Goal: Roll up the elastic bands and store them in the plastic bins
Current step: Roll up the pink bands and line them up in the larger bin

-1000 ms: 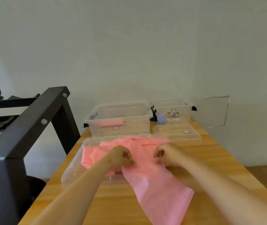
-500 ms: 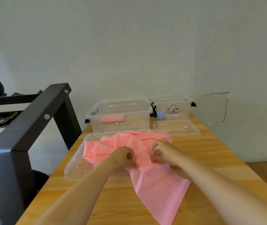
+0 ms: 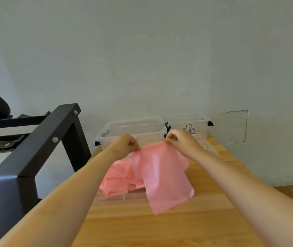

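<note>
- Wooden worktop [image 3: 213, 220] meets a pale grey wall [image 3: 142, 59]; black frame [image 3: 40, 150] at left.
- Clear bin [image 3: 133, 127] and smaller bin [image 3: 188, 120] stand at the back.
- Left grip [image 3: 124, 146] and right grip [image 3: 183, 142] pinch the top edge of the pink band [image 3: 160, 175], raised above the worktop.

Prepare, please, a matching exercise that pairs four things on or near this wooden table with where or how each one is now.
Things:
1. thin pink elastic band
2. larger clear plastic bin
3. smaller clear plastic bin with a printed label
4. black metal frame

Places or states:
A. stands beside the wooden table's left edge
B. back right of the table, near the wall
C. pinched along its top edge by the left hand and right hand
D. back of the table, behind the left hand

Pairs: 1-C, 2-D, 3-B, 4-A.
</note>
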The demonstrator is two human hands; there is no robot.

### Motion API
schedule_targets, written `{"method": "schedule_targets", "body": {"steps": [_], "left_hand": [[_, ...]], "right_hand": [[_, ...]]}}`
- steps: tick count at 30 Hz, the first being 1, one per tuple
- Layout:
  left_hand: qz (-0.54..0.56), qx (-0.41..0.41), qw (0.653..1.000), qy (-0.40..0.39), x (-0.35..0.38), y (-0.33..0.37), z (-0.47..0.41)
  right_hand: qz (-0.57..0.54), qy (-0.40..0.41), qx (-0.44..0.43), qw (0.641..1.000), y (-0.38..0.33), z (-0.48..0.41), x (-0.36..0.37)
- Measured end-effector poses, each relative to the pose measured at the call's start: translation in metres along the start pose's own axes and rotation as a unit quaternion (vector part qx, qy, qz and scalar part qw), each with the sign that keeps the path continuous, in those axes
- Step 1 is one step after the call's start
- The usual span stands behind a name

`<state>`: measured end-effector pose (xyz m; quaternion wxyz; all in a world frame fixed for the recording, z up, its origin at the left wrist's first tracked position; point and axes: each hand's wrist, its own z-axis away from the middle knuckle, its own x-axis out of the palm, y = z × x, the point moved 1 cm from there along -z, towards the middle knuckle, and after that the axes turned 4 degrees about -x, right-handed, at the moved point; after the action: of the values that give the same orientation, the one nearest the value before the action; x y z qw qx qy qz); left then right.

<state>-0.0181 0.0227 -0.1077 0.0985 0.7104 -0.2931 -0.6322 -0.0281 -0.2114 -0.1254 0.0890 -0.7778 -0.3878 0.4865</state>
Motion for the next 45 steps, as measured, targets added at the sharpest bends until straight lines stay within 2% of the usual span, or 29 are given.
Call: {"method": "schedule_targets", "body": {"steps": [5, 10, 12, 16, 23, 26, 29, 31, 36, 40, 42, 45], "left_hand": [[-0.029, 0.047, 0.994, 0.095, -0.064, 0.041, -0.012], [-0.021, 0.094, 0.975, 0.201, -0.133, 0.079, -0.02], [0.0, 0.105, 0.971, 0.216, -0.15, 0.091, -0.021], [0.014, 0.104, 0.981, 0.166, -0.154, 0.091, -0.022], [0.037, 0.057, 0.995, 0.072, -0.11, 0.061, -0.022], [0.018, 0.018, 0.998, -0.057, -0.099, 0.05, -0.013], [0.038, -0.033, 0.976, -0.213, -0.075, 0.034, 0.001], [0.041, -0.046, 0.966, -0.252, -0.055, 0.024, 0.009], [0.012, -0.076, 0.967, -0.242, -0.012, -0.004, 0.019], [-0.018, -0.088, 0.981, -0.172, 0.02, -0.022, 0.029], [-0.043, -0.098, 0.986, -0.125, 0.037, -0.035, 0.031], [-0.078, -0.131, 0.984, -0.091, 0.059, -0.054, 0.035]], "right_hand": [[-0.035, 0.097, -0.036, 0.994, -0.038, -0.038, -0.047], [-0.051, 0.149, -0.085, 0.984, -0.083, -0.072, -0.098], [-0.062, 0.168, -0.093, 0.979, -0.095, -0.08, -0.112], [-0.097, 0.13, -0.07, 0.984, -0.09, -0.08, -0.115], [-0.132, 0.028, -0.004, 0.991, -0.05, -0.062, -0.074], [-0.165, -0.063, 0.033, 0.984, -0.042, -0.049, -0.067], [-0.183, -0.2, 0.077, 0.96, -0.029, -0.03, -0.056], [-0.173, -0.256, 0.096, 0.946, -0.02, -0.018, -0.043], [-0.148, -0.262, 0.122, 0.946, 0.002, 0.004, -0.002], [-0.096, -0.227, 0.108, 0.963, 0.018, 0.016, 0.043], [-0.035, -0.206, 0.1, 0.973, 0.025, 0.019, 0.064], [0.058, -0.215, 0.092, 0.971, 0.025, 0.023, 0.086]]}}
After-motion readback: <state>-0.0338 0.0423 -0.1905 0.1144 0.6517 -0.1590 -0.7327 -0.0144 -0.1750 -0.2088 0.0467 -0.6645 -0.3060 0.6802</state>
